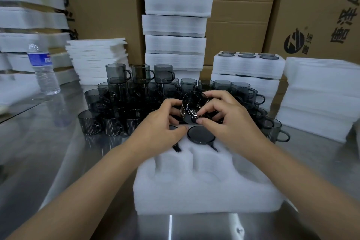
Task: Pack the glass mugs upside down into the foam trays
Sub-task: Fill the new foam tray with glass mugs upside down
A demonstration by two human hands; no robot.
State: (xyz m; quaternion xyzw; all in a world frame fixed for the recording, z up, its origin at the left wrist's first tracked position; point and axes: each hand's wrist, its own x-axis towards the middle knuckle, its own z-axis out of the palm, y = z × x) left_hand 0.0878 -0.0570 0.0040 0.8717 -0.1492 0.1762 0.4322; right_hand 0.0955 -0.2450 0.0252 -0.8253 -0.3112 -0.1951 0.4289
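Together, hands [228,122] around tilted mug [194,106].

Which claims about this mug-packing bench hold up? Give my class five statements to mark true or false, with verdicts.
1. Both the left hand and the right hand hold one smoky grey glass mug above the white foam tray. True.
2. The tray's three nearest pockets hold mugs. False: they are empty.
3. A clear plastic water bottle with a blue label stands on the shiny metal table. True.
4. The loose glass mugs behind the tray are bright red. False: they are smoky grey.
5. A filled white foam tray at the back right shows round mug bases on top. True.
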